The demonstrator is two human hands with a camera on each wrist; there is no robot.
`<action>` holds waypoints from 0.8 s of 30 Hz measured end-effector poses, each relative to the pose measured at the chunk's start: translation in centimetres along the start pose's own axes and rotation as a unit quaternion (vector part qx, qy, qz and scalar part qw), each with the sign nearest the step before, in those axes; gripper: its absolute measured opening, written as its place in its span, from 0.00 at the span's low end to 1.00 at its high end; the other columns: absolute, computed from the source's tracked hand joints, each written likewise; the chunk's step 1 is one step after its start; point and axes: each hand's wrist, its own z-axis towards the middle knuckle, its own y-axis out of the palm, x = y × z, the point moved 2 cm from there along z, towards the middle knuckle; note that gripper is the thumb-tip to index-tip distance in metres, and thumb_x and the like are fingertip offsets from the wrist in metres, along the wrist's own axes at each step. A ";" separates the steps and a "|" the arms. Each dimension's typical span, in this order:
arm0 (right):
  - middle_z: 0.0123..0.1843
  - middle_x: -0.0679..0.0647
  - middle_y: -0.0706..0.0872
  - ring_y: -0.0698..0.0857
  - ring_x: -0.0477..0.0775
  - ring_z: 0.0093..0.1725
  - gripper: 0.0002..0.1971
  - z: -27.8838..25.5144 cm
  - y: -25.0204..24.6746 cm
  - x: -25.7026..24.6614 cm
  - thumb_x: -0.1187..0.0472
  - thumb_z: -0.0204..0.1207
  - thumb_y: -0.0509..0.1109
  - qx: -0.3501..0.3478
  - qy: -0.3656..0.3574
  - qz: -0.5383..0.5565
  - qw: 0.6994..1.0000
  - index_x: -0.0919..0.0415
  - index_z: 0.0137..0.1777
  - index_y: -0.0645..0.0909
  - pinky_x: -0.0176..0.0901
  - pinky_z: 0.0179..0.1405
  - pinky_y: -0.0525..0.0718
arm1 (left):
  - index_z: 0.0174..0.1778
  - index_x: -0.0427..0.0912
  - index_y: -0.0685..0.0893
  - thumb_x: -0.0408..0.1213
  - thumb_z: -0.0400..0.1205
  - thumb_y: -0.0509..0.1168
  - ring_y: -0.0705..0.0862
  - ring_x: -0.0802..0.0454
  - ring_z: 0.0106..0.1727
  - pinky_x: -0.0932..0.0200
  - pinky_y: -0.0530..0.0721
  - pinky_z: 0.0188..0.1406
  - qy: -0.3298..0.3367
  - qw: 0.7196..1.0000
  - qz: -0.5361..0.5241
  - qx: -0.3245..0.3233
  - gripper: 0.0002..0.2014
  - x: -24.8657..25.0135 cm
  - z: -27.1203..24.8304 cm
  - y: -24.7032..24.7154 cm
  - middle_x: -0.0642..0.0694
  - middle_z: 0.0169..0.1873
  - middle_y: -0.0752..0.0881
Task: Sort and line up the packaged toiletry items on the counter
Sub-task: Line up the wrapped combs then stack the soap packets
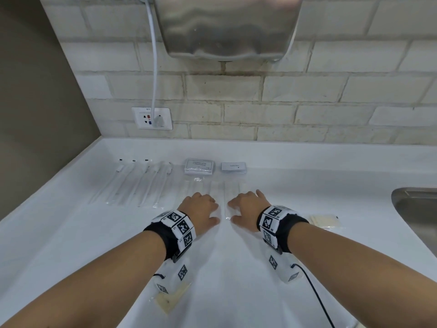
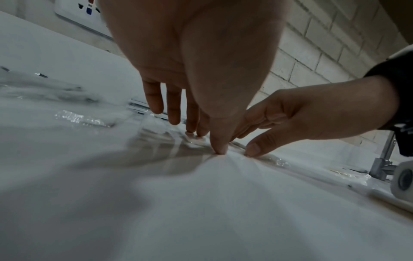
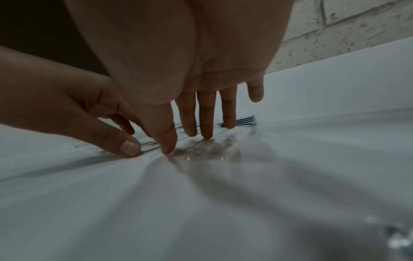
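Head view: both hands flat on clear packets, glossy white worktop (image 1: 236, 268).

Left hand (image 1: 201, 210) and right hand (image 1: 246, 209) lie side by side, slightly apart, fingers straight and spread, tips pressing thin crinkly transparent sleeves (image 1: 233, 197) in the middle of the worktop (contents too clear to make out). Wrist views show thumb and fingertips touching the film, nothing gripped. Farther left, long slim clear-wrapped sticks (image 1: 139, 183) lie in a rough row. Behind the hands, two flat white rectangular sachet stacks: a larger one (image 1: 199, 166) and just right of it a smaller one (image 1: 234, 167), near the brick-pattern wall. Pale cream packet (image 1: 325, 221) right of the right wrist, near the steel sink (image 1: 416, 216). Brushed-metal dryer (image 1: 227, 27) overhead.
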 end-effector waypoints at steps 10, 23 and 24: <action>0.72 0.52 0.76 0.70 0.59 0.75 0.23 -0.1 0.4 -0.7 0.46 0.78 0.63 0.017 -0.006 0.034 0.999 0.47 0.73 0.73 0.62 0.82 0.49 | 0.72 0.51 0.77 0.55 0.82 0.58 0.70 0.45 0.73 0.47 0.70 0.71 -0.014 1.000 -0.004 -0.002 0.24 -0.1 -0.5 0.2 0.51 0.76 0.72; 0.75 0.50 0.74 0.70 0.57 0.75 0.26 -0.4 0.0 -0.8 0.46 0.77 0.65 0.025 -0.008 0.054 0.998 0.46 0.76 0.71 0.59 0.81 0.55 | 0.74 0.51 0.75 0.55 0.81 0.60 0.70 0.45 0.73 0.46 0.70 0.71 -0.018 1.000 -0.016 0.008 0.25 0.1 -0.5 -0.1 0.51 0.75 0.73; 0.75 0.50 0.74 0.71 0.57 0.75 0.27 -0.6 -0.2 -0.6 0.46 0.76 0.66 0.032 -0.011 0.064 0.997 0.45 0.75 0.71 0.57 0.80 0.60 | 0.75 0.52 0.74 0.55 0.81 0.61 0.69 0.45 0.73 0.46 0.69 0.71 -0.015 1.000 -0.021 0.013 0.26 0.1 -0.5 -0.1 0.52 0.75 0.73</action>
